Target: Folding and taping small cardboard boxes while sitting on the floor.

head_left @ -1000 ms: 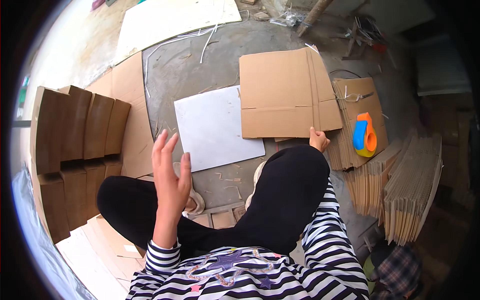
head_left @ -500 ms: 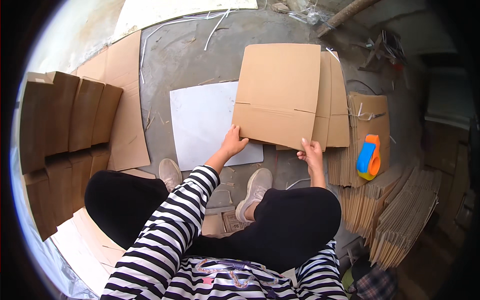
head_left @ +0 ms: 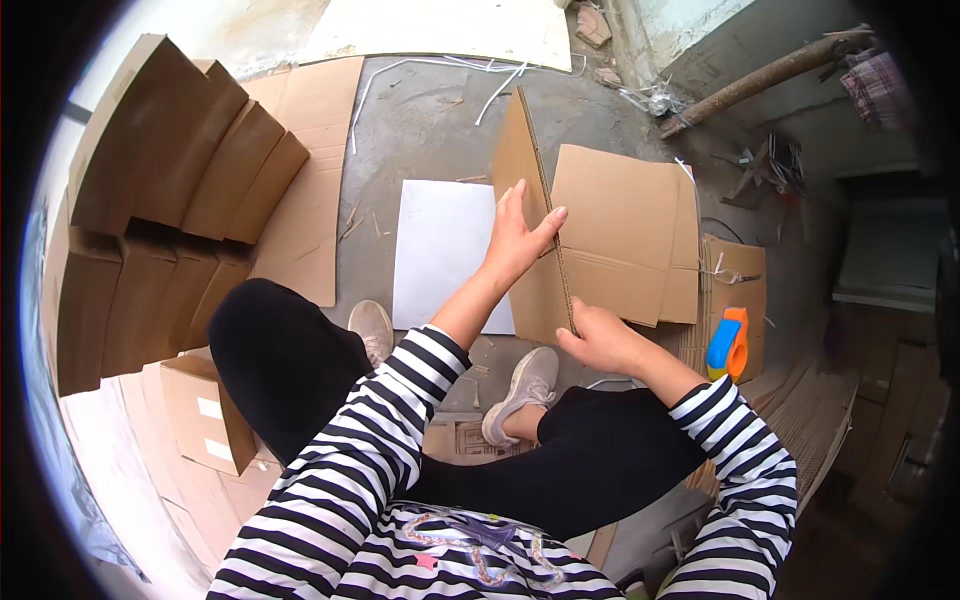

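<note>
A flattened cardboard box (head_left: pixel 535 300) stands tipped up on edge between my hands, its thin side toward me. My left hand (head_left: pixel 520 240) grips it partway along the upper edge, with fingers against the left face and the thumb over the edge. Lower down, my right hand (head_left: pixel 608 342) pinches the near corner. Just right of it lie more flattened boxes (head_left: pixel 625 225), stacked a little askew. A white sheet (head_left: pixel 445 255) lies on the floor left of the held box, partly covered by it.
Folded brown boxes (head_left: pixel 150 140) are piled in rows at my left, beside a large cardboard sheet (head_left: pixel 310 180). An orange and blue tape dispenser (head_left: pixel 728 345) sits on a cardboard bundle (head_left: pixel 745 265) at right. A small box (head_left: pixel 210 410) stands by my left knee.
The top box has been lifted from the stack and swung from lying flat to standing on edge. My left hand has moved up along it; the right hand keeps its near corner.
</note>
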Motion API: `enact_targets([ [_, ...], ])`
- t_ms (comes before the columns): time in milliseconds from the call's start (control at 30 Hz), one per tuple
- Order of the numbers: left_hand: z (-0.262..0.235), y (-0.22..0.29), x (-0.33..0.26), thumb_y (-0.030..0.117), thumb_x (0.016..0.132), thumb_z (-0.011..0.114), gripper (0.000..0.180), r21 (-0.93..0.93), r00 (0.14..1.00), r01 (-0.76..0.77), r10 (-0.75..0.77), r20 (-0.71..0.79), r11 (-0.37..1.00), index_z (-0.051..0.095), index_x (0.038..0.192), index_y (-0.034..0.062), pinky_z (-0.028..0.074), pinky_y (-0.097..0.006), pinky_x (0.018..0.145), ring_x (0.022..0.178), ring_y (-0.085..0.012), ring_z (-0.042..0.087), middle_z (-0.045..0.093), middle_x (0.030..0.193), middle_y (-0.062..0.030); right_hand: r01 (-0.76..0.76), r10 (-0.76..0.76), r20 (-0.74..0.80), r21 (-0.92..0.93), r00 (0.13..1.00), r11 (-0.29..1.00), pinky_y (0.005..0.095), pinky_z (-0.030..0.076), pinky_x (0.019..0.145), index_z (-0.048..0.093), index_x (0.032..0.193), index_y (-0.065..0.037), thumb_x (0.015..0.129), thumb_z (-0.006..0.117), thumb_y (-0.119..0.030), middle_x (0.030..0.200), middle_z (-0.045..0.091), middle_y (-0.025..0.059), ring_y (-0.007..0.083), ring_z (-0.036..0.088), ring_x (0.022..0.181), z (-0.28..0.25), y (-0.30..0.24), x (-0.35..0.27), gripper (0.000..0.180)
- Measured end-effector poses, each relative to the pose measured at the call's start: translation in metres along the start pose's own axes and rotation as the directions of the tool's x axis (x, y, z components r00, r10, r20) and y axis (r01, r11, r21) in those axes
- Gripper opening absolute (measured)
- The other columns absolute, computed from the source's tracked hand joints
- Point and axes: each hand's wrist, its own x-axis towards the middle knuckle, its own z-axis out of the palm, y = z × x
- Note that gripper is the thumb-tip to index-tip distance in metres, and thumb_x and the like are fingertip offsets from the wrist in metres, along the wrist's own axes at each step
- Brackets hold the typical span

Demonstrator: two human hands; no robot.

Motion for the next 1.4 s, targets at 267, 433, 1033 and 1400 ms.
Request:
enact_targets([
  [267, -0.046, -0.041, -0.055, 0.058, 0.074, 0.061, 0.1, -0.008, 0.989, 0.148, -0.148, -0.003, 0.989, 0.017, 0.137, -0.0072, 0.02, -0.041, 0.108, 0.133, -0.0352, 0.019, 0.021, 0.14, -0.0281, -0.044, 0.029, -0.31, -0.042, 0.95, 0.998, 0.0441, 0.045, 0.08, 0.036, 0.129, 0.002, 0.088, 0.043, -0.046, 0.107, 0.055, 0.0265, 0.0356, 0.057, 0.096, 0.068, -0.024, 0.014, 0.063],
  [433, -0.036, -0.041, -0.051, 0.06, 0.072, 0.062, 0.106, -0.053, 0.977, 0.203, -0.199, 0.075, 0.978, 0.013, 0.136, -0.0093, 0.02, -0.041, 0.108, 0.133, -0.0372, 0.016, 0.017, 0.14, -0.0295, 0.002, 0.102, -0.344, 0.291, 0.933, 0.957, 0.041, 0.045, 0.082, 0.039, 0.129, -0.001, 0.086, 0.041, -0.058, 0.119, 0.049, 0.0223, 0.0303, 0.055, 0.1, 0.063, 0.0, 0.052, 0.071],
  [1033, -0.078, 0.011, -0.068, 0.01, 0.066, 0.056, 0.088, 0.297, 0.977, 0.111, -0.049, -0.208, 0.948, 0.008, 0.139, -0.0019, 0.033, -0.04, 0.1, 0.115, -0.0403, 0.038, 0.033, 0.126, -0.0277, -0.116, -0.135, -0.674, -0.314, 0.726, 0.942, 0.0451, 0.048, 0.061, 0.056, 0.081, -0.002, 0.09, 0.044, -0.027, 0.076, 0.061, 0.0172, 0.0374, 0.058, 0.066, 0.041, -0.013, 0.043, 0.029],
  [1400, -0.179, -0.019, 0.008, 0.01, 0.072, 0.055, 0.056, 0.988, 0.971, 0.029, 0.229, -0.064, 0.151, 0.045, 0.127, 0.0053, 0.016, -0.056, 0.104, 0.132, -0.0302, 0.027, 0.038, 0.136, -0.017, -0.061, -0.282, -0.684, -0.432, 0.673, 0.9, 0.0422, 0.049, 0.06, 0.056, 0.078, -0.006, 0.089, 0.048, -0.029, 0.076, 0.061, 0.0122, 0.0315, 0.06, 0.068, 0.03, -0.014, 0.063, 0.026],
])
